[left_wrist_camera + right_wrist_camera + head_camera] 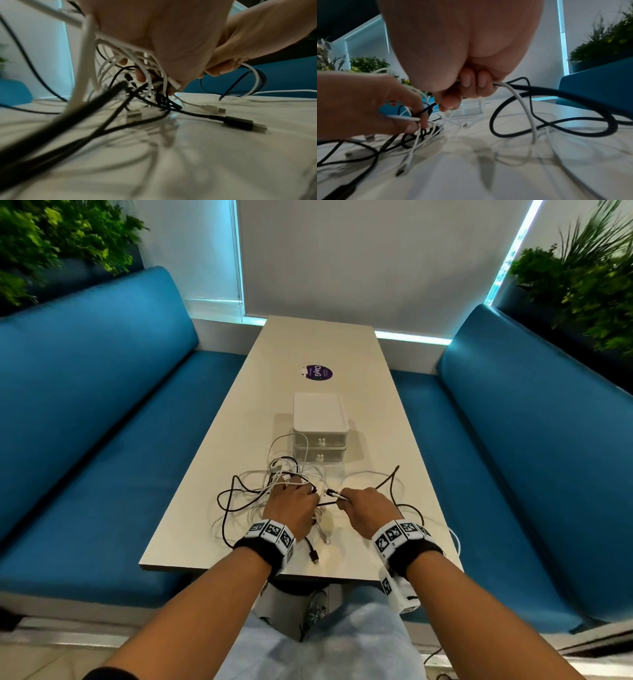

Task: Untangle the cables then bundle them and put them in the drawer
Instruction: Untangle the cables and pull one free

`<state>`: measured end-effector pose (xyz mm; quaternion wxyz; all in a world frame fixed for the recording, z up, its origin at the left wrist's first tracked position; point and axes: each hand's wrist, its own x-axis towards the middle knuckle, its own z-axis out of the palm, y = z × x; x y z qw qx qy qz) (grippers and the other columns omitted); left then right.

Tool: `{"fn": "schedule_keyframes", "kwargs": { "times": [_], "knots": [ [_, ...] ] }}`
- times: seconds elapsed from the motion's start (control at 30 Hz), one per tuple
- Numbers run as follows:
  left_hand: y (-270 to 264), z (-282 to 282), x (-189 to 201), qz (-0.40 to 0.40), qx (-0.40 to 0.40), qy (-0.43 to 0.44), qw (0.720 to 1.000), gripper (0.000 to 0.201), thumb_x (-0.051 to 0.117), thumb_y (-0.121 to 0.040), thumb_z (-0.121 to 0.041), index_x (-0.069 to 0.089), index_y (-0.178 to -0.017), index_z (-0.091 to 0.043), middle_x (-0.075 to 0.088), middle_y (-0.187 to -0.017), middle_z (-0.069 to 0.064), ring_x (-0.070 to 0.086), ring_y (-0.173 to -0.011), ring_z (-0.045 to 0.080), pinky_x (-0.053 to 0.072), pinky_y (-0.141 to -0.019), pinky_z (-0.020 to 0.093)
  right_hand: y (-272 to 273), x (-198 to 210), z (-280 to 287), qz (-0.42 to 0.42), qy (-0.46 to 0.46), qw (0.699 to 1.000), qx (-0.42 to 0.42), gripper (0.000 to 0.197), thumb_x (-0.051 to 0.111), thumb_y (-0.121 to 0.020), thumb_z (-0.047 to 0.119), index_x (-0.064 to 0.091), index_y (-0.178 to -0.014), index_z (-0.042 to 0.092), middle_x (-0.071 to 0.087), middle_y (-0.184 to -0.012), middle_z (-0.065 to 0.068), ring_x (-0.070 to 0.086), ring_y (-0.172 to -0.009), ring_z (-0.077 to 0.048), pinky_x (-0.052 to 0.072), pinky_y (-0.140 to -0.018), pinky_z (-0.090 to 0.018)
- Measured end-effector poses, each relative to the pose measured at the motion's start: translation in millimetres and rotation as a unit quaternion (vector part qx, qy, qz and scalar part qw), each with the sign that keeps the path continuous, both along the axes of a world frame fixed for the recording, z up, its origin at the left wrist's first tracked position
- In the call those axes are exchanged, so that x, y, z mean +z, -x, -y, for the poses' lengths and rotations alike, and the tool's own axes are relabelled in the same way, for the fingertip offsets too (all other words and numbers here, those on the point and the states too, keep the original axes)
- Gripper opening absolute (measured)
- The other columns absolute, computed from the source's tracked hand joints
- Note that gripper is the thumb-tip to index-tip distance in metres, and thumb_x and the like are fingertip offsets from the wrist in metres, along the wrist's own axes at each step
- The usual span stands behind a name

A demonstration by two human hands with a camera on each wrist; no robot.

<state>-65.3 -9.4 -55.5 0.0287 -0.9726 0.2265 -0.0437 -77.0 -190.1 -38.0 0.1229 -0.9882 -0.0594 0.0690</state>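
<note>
- The tangle of cables [284,484] lies on the near half of the white table [342,354], white and black leads looped through one another, just in front of the small white drawer unit [320,429]; both of its drawers look closed.
- The left hand [291,503] sits on the knot, fingers curled down into the white loops; the left wrist view shows fingertips [140,76] hooked through several strands, so it grips the bundle, probably to anchor it while the other hand draws a lead out.
- The right hand [368,508] is closed in a fist around two leads, a white cable [518,97] and a black cable [573,102], both running out of the fist to its right and trailing in loops over the table.
- A plug end [331,493] pokes out of that fist toward the left hand, close to it but apart, which suggests the person is feeding or pulling this end through the knot.
- A black USB plug [245,123] and a white plug [214,108] lie free on the table near the person's edge.
- Judged from this layout, the work is at the untangling stage; nothing is bundled yet.
</note>
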Motion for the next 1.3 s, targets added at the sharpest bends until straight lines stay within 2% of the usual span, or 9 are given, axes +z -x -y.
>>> {"fn": "schedule_keyframes", "kwargs": {
  "times": [0.27, 0.47, 0.6, 0.7, 0.77, 0.93, 1.03, 1.2, 1.3],
  "knots": [
    [4, 1, -6, 0.013, 0.003, 0.046, 0.999, 0.022, 0.058, -0.085, -0.033, 0.066, -0.105, -0.027, 0.052, -0.114, -0.006, 0.050, -0.117, 0.021, 0.038, -0.095, 0.040, 6, 3, 33, -0.041, -0.018, 0.998, -0.048, 0.023, 0.040, -0.098, 0.033, 0.062, -0.094, 0.032, 0.066, -0.094, -0.005, 0.062, -0.086, -0.027, 0.053, -0.077, -0.040],
    [1, 9, -1, 0.018, -0.023, 0.023, 0.999, 0.023, 0.059, -0.089, -0.031, 0.061, -0.110, -0.024, 0.054, -0.117, -0.001, 0.054, -0.113, 0.021, 0.038, -0.094, 0.039, 8, 0, 32, 0.010, 0.056, 0.996, -0.066, 0.027, 0.038, -0.102, 0.034, 0.061, -0.109, 0.021, 0.065, -0.097, -0.010, 0.063, -0.086, -0.031, 0.053, -0.072, -0.037],
    [-5, 13, 4, 0.031, -0.050, -0.034, 0.998, 0.021, 0.048, -0.097, -0.024, 0.064, -0.111, -0.023, 0.059, -0.112, 0.001, 0.052, -0.116, 0.025, 0.032, -0.100, 0.043, 12, -7, 5, 0.026, 0.000, 1.000, -0.008, 0.029, 0.041, -0.100, 0.036, 0.059, -0.116, 0.022, 0.067, -0.094, -0.012, 0.064, -0.086, -0.034, 0.053, -0.071, -0.039],
    [-4, 12, 2, 0.017, -0.053, -0.026, 0.998, 0.021, 0.048, -0.099, -0.028, 0.060, -0.114, -0.022, 0.057, -0.115, 0.001, 0.050, -0.120, 0.024, 0.028, -0.105, 0.048, 11, -7, -9, 0.027, -0.060, 0.998, 0.015, 0.029, 0.043, -0.099, 0.038, 0.062, -0.098, 0.016, 0.067, -0.085, -0.013, 0.062, -0.082, -0.033, 0.049, -0.068, -0.039],
    [-2, 10, 1, 0.011, -0.044, 0.011, 0.999, 0.021, 0.051, -0.097, -0.030, 0.053, -0.116, -0.020, 0.058, -0.116, 0.001, 0.052, -0.118, 0.024, 0.033, -0.101, 0.046, 8, -8, -8, 0.024, -0.073, 0.997, 0.012, 0.030, 0.046, -0.099, 0.039, 0.061, -0.091, 0.014, 0.067, -0.083, -0.013, 0.061, -0.080, -0.032, 0.047, -0.066, -0.038],
    [-1, 13, 2, 0.008, -0.023, 0.049, 0.999, 0.017, 0.054, -0.093, -0.023, 0.049, -0.110, -0.022, 0.063, -0.107, -0.001, 0.060, -0.106, 0.024, 0.029, -0.103, 0.044, 5, -6, -3, 0.019, -0.065, 0.998, 0.008, 0.030, 0.047, -0.098, 0.042, 0.060, -0.090, 0.017, 0.067, -0.085, -0.013, 0.061, -0.080, -0.032, 0.051, -0.069, -0.040],
    [-2, 16, 0, 0.009, -0.021, 0.050, 0.998, 0.012, 0.051, -0.095, -0.025, 0.051, -0.107, -0.022, 0.067, -0.103, -0.001, 0.062, -0.103, 0.025, 0.035, -0.099, 0.041, 3, -3, 2, 0.017, -0.059, 0.998, 0.005, 0.028, 0.046, -0.098, 0.044, 0.059, -0.086, 0.021, 0.067, -0.084, -0.011, 0.061, -0.080, -0.031, 0.051, -0.069, -0.039],
    [-6, 16, -1, 0.019, -0.019, 0.046, 0.999, 0.021, 0.053, -0.093, -0.030, 0.044, -0.109, -0.020, 0.071, -0.094, 0.002, 0.062, -0.102, 0.027, 0.034, -0.101, 0.044, 5, -1, 5, 0.016, -0.065, 0.998, -0.002, 0.026, 0.047, -0.098, 0.045, 0.054, -0.081, 0.027, 0.066, -0.081, -0.008, 0.060, -0.076, -0.029, 0.050, -0.066, -0.038],
    [-5, 12, -2, 0.012, -0.016, 0.025, 0.999, 0.019, 0.055, -0.094, -0.029, 0.047, -0.108, -0.020, 0.069, -0.097, 0.002, 0.061, -0.101, 0.028, 0.039, -0.093, 0.042, 3, 1, 7, 0.010, -0.059, 0.998, -0.013, 0.027, 0.048, -0.097, 0.045, 0.057, -0.084, 0.024, 0.066, -0.084, -0.009, 0.061, -0.079, -0.029, 0.052, -0.070, -0.039]
  ]
}}
